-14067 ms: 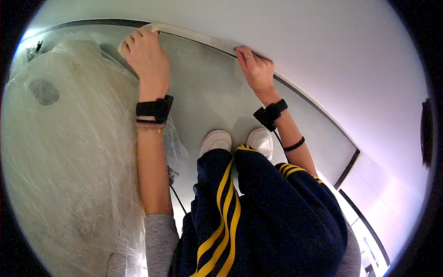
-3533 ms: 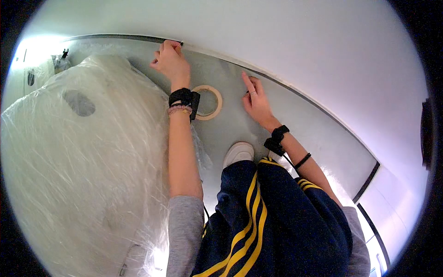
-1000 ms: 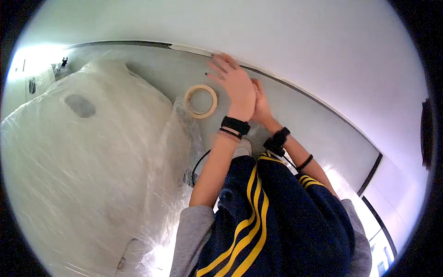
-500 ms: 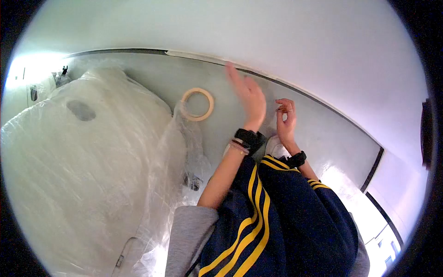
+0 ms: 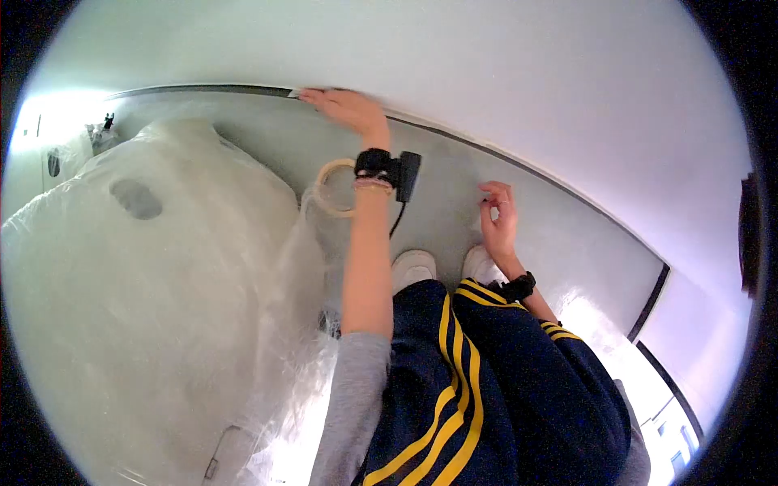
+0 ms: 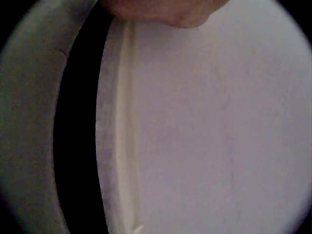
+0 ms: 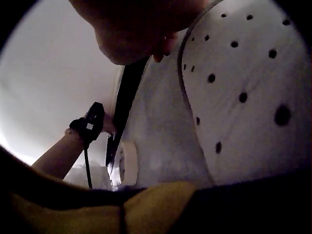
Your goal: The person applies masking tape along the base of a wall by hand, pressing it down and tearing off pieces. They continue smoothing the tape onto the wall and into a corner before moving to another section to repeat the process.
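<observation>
My left hand (image 5: pixel 348 108) lies with its fingers extended along the foot of the white wall, over a strip of masking tape (image 6: pixel 126 122). In the left wrist view, the tape runs along the wall beside a black band (image 6: pixel 78 122); only part of the hand shows at the top. A roll of masking tape (image 5: pixel 326 190) is on the grey floor, partly behind my left wrist in the head view. My right hand (image 5: pixel 500 223) hangs above my shoes, its fingers loosely bent and holding nothing.
Clear plastic sheeting (image 5: pixel 162 308) drapes a large bulky thing on the left, its edge close to the tape roll. Two white shoes (image 5: pixel 414 270) stand on the floor (image 5: pixel 438 178). The white wall (image 5: pixel 519 81) curves across the front and right.
The tape roll, in the left hand long before, now lies on the floor. Over the last second my left hand has left the right hand and gone left along the wall; the right has drawn back.
</observation>
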The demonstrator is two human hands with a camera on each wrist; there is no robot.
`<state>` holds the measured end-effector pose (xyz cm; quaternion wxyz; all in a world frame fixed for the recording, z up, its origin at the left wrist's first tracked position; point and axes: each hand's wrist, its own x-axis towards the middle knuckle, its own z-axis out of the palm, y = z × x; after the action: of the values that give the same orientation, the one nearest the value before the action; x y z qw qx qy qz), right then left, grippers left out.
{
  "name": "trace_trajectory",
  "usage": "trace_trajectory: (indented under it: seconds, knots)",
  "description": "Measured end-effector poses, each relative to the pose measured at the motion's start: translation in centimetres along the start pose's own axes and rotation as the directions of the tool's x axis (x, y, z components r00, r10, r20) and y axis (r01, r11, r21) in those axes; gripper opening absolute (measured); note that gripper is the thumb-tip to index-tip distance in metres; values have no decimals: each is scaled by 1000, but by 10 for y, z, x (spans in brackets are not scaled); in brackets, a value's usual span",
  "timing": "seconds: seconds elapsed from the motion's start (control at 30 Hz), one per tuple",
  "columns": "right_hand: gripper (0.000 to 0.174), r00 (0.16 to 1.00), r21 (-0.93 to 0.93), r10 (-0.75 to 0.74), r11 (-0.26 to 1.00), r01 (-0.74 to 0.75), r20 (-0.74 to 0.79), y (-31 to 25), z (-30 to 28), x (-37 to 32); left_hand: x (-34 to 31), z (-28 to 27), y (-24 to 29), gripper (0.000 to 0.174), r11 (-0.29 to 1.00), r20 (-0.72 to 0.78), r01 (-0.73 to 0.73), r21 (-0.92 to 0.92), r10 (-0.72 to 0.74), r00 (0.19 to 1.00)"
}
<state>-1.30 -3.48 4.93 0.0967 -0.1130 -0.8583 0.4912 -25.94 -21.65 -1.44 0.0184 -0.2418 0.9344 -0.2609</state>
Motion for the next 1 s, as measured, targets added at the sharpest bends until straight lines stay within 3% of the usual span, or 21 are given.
trace_trajectory:
  seconds: [0.07, 0.1, 0.17, 0.2, 0.27, 0.3, 0.33, 0.37, 0.4, 0.47, 0.5, 0.53, 0.57, 0.6, 0.63, 0.7, 0.83, 0.9, 0.93, 1.0]
  knots:
    - [32, 1000, 13, -5, 1000, 5, 12, -4, 0, 0, 12, -42, -35, 49, 985, 221, -138, -102, 157, 963]
    - [32, 1000, 6, -2, 1000, 2, 7, -3, 1, 0, 24, -26, -33, 49, 984, 221, -144, -107, 165, 961]
    - [29, 995, 16, 79, 997, -80, 69, 1, -1, -2, 51, 27, -12, 44, 878, 3, 122, -462, -136, 991]
    - [29, 995, 7, 83, 996, -83, 58, 0, -1, -2, 64, 50, -10, 44, 875, 4, 112, -470, -125, 992]
    - [32, 999, 40, 18, 999, -20, 48, -3, 1, 0, 85, 81, -11, 42, 637, -1, 85, -766, -133, 991]
    - [32, 999, 38, 21, 999, -23, 37, -5, 2, 0, 79, 55, -21, 42, 635, -6, 75, -769, -125, 992]
    - [32, 999, 43, 14, 999, -16, 45, -7, 3, -1, 65, 6, -47, 41, 932, 38, -156, -328, 178, 983]
    - [32, 999, 49, 3, 999, -6, 54, -8, 3, 0, 52, -23, -61, 40, 883, 223, -434, 178, 394, 892]
    - [32, 999, 58, 10, 998, -13, 50, -2, 3, 1, 37, -22, -51, 40, 879, 220, -438, 188, 397, 891]
    - [32, 996, 48, 26, 998, -31, 83, 1, 1, 0, 7, -7, -30, 38, 946, -53, -322, 37, 324, 945]
    - [32, 997, 44, 30, 998, -33, 74, 1, 4, 2, -8, 4, -19, 38, 943, -57, -330, 33, 332, 942]
    - [32, 996, 66, 16, 998, -22, 82, 2, 4, 2, -27, 17, -7, 41, 755, -116, -294, -586, 281, 953]
    - [32, 996, 87, 3, 996, -11, 92, 3, 5, 2, -47, 26, 4, 45, 236, -124, -173, -956, 209, 970]
    - [32, 996, 84, 6, 996, -13, 88, 2, 5, 2, -66, 26, 11, 52, -391, -80, -15, -920, 149, 986]
    - [32, 997, 81, 4, 997, -10, 78, 2, 1, 0, -88, 3, 7, 52, -392, -81, -14, -920, 154, 985]
    - [32, 997, 78, 1, 997, -7, 72, 1, 1, 0, -123, -59, -12, 58, -309, 46, 171, -936, 373, 927]
    - [33, 998, 114, -6, 993, -1, 61, 0, 5, -2, -158, -87, -13, 57, -309, -26, 111, -945, 409, 912]
    - [33, 998, 112, -5, 994, -2, 55, -1, 5, -3, -161, -101, -13, 57, -366, 250, 498, -786, 550, 797]
    - [34, 999, 108, -13, 994, 7, 48, 1, 5, -4, -166, -107, -14, 57, -366, 249, 499, -786, 551, 797]
    - [34, 999, 102, -21, 995, 17, 40, 3, 6, -5, -175, -111, -18, 56, -308, 354, 682, -663, 674, 648]
